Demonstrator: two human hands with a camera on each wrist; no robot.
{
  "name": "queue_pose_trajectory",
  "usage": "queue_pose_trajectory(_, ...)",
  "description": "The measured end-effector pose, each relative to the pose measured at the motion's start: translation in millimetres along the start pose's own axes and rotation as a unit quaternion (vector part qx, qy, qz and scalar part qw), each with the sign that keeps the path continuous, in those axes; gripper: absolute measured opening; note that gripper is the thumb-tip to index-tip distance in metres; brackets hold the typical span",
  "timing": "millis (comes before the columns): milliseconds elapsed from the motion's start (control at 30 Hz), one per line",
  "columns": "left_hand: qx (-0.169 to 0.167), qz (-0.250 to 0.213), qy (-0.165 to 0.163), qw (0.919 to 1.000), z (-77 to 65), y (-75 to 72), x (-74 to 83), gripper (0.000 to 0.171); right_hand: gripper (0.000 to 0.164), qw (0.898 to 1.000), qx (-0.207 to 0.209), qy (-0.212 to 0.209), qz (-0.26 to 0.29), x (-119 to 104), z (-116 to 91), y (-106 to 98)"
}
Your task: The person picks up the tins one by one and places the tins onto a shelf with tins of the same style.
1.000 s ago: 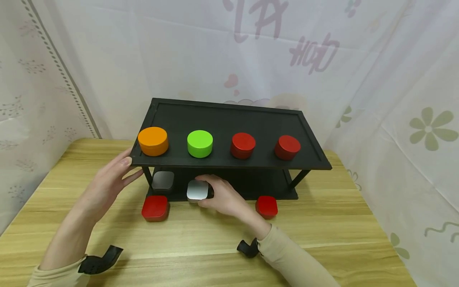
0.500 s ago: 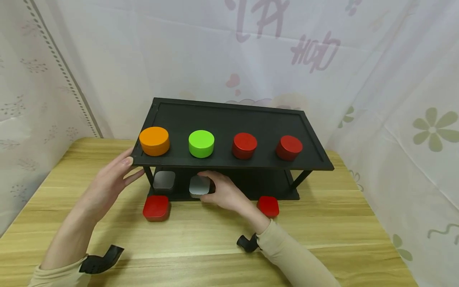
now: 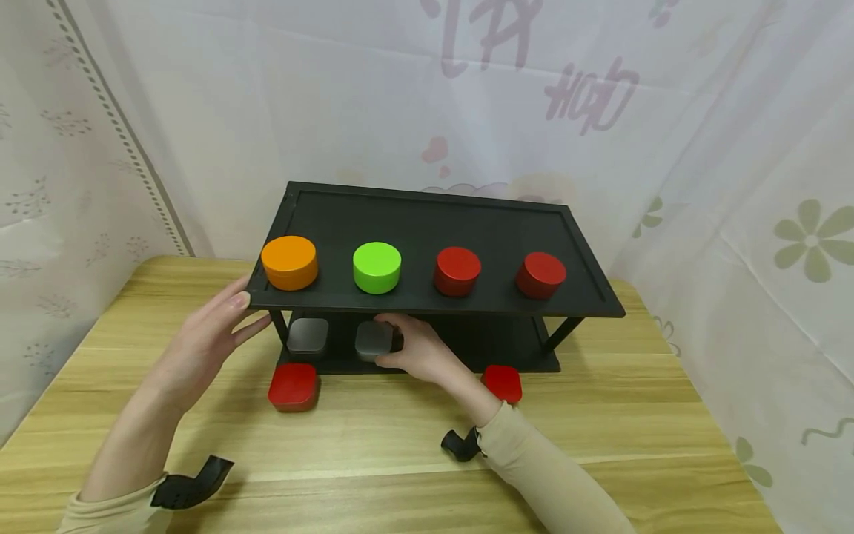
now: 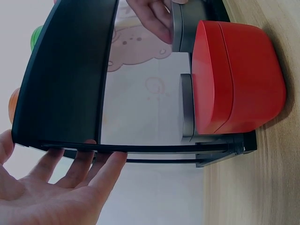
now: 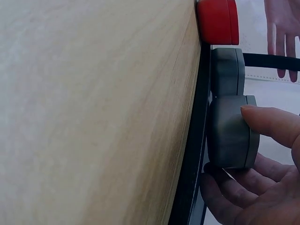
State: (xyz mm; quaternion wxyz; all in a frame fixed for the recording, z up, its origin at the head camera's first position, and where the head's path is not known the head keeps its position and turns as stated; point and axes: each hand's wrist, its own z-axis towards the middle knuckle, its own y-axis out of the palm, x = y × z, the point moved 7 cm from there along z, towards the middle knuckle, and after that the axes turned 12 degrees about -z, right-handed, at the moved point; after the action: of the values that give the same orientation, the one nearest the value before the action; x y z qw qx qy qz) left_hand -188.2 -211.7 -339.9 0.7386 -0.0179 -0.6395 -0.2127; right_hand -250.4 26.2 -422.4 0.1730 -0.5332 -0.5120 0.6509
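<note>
A black two-tier rack (image 3: 427,222) stands on the wooden table. My left hand (image 3: 213,326) holds the left end of its upper tier, thumb at the front corner, fingers along the side. On the lower tier my right hand (image 3: 420,348) grips a square grey lidded tin (image 3: 373,340), thumb on its near side and fingers on the far side. A second grey tin (image 3: 308,335) sits to its left, near the left post. In the right wrist view the held grey tin (image 5: 232,131) appears upright over the lower tier; contact beneath is unclear.
Along the upper tier's front stand an orange round tin (image 3: 290,263), a green one (image 3: 376,267) and two red ones, left (image 3: 457,271) and right (image 3: 541,275). Before the rack are two red square tins, left (image 3: 293,387) and right (image 3: 502,383). A patterned cloth (image 3: 373,89) hangs behind.
My right hand has moved the grey tin back, deeper under the upper tier, and its lid now lies in shadow. My left hand keeps its hold on the rack.
</note>
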Motion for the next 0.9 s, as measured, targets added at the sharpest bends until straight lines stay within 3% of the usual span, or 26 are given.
queue_pose_trajectory(900,-0.001,0.000,0.003,1.0000,0.0,1.5,0.9,0.046,0.061,1.000,-0.009,0.006,-0.004,1.2,4.9,4.7)
